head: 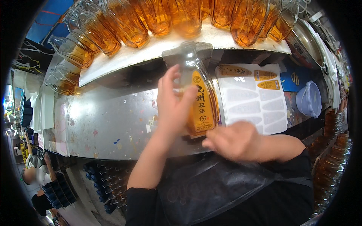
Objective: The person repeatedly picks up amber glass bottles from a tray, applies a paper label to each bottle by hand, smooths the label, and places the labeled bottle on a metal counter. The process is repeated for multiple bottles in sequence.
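A glass bottle of amber liquid (216, 106) lies before me, neck pointing away, with a long yellow label (204, 110) bearing writing on its upper face. My left hand (175, 101) is at the bottle's left side, fingers apart and blurred; whether it grips the glass does not show clearly. At the lower right corner of the bottle is my right hand (233, 141), fingers curled near the label's lower edge; what lies between them is hidden. The bottle's neck is over a grey block (208, 50). Right of the bottle lies a stack of label sheets (246, 94), mostly peeled blank on top.
Many filled bottles (125, 29) stand along a white shelf (158, 45) beyond the metal table (113, 121). A light purple bucket (308, 99) and a metal basin (306, 42) are at the right. Crated bottles (113, 180) stand below left; another person (39, 169) is farther left.
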Tool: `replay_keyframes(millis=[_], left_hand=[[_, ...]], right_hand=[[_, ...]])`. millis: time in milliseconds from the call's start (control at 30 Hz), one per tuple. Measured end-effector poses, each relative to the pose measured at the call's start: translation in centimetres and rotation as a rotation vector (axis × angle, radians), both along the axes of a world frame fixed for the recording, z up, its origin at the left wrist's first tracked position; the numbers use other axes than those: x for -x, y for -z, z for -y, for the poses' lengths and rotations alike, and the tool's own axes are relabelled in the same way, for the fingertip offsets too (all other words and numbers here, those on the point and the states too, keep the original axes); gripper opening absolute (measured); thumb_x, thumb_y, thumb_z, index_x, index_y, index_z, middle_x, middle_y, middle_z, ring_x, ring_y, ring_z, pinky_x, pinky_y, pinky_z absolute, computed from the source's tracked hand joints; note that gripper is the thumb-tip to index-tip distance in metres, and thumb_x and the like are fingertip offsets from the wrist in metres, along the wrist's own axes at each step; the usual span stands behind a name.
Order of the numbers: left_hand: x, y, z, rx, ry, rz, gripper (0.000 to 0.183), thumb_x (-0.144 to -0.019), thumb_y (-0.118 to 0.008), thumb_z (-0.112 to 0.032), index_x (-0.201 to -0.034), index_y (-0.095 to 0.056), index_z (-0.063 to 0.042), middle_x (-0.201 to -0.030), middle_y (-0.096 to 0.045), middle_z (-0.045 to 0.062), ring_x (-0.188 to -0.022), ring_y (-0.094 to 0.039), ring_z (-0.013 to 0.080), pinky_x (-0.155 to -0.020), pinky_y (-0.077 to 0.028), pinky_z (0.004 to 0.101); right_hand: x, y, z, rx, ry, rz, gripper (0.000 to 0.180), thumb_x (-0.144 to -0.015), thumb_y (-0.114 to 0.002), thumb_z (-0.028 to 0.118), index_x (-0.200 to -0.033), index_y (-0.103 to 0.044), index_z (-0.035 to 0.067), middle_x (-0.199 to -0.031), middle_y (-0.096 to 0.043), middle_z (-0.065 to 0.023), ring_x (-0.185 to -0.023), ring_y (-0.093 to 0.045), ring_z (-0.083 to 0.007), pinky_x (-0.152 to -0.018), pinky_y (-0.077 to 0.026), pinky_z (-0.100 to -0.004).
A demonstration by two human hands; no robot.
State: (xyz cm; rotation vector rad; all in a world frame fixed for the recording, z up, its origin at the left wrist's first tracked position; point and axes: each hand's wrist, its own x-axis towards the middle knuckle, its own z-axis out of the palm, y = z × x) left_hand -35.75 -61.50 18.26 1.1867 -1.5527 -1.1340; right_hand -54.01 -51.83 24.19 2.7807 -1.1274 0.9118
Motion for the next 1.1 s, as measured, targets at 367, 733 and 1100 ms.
replay_keyframes(millis=[367,733,1100], left_hand=[[-0.3,3.1,-4.0,-0.028,0.040,-0.099,0.100,-0.080,-0.089,-0.025,-0.158,-0.032,0.000,-0.140,-0.046,0.019,-0.125,-0.052,0.0330,-0.108,-0.046,0.0452],[-0.1,2.2,-4.1,-0.139,0.064,-0.197,0.097,-0.084,-0.085,-0.018,-0.159,-0.027,-0.001,-0.147,-0.041,0.016,-0.132,-0.049,0.0279,-0.112,-0.045,0.0430],[0.0,2.6,-4.0,-0.084,0.024,-0.185,0.095,-0.082,-0.087,-0.023,-0.157,-0.033,0.000,-0.140,-0.046,0.017,-0.125,-0.053,0.0296,-0.108,-0.047,0.0437]], right_hand=[[0.7,2.9,9.6,-0.730,0.541,0.546,0.053,-0.087,-0.083,0.025,-0.126,-0.057,0.001,-0.072,-0.046,0.0043,-0.065,-0.044,-0.0055,-0.058,-0.037,-0.0250],[0.9,3.0,10.1,-0.753,0.505,0.560,0.054,-0.087,-0.084,0.027,-0.124,-0.055,0.000,-0.068,-0.044,0.0061,-0.062,-0.042,-0.0039,-0.055,-0.035,-0.0246],[1.2,1.8,10.5,-0.870,0.503,0.615,0.045,-0.094,-0.077,0.029,-0.124,-0.058,0.002,-0.075,-0.053,0.0043,-0.067,-0.049,-0.0042,-0.060,-0.041,-0.0227]])
